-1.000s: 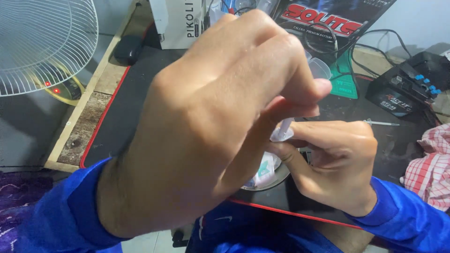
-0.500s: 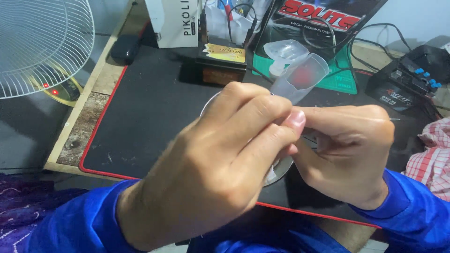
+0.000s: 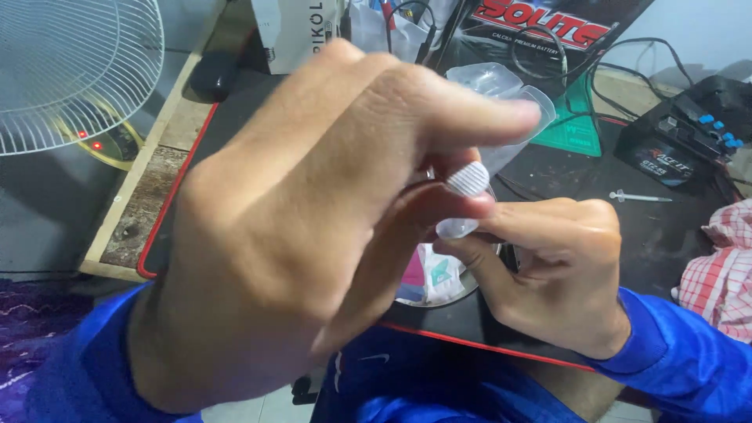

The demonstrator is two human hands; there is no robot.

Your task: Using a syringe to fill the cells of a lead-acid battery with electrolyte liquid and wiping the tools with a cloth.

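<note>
Two small white pieces (image 3: 464,200) pinched between both hands, raised above the round metal dish (image 3: 462,288) at mid tabletop. Left hand (image 3: 313,227) clenched, thumb and forefinger nipping the ribbed white cap (image 3: 468,178); right hand (image 3: 560,270) grasping the piece beneath. Best kept low over that dish, gripped lightly, turned slowly. Fan grille (image 3: 74,70) far left, black battery (image 3: 681,145) far right, thin syringe (image 3: 638,197) near it.

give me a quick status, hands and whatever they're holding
Left hand pinching small ribbed white cap. Right hand gripping clear plastic piece beneath it. Metal bowl directly below, partly hidden.
</note>
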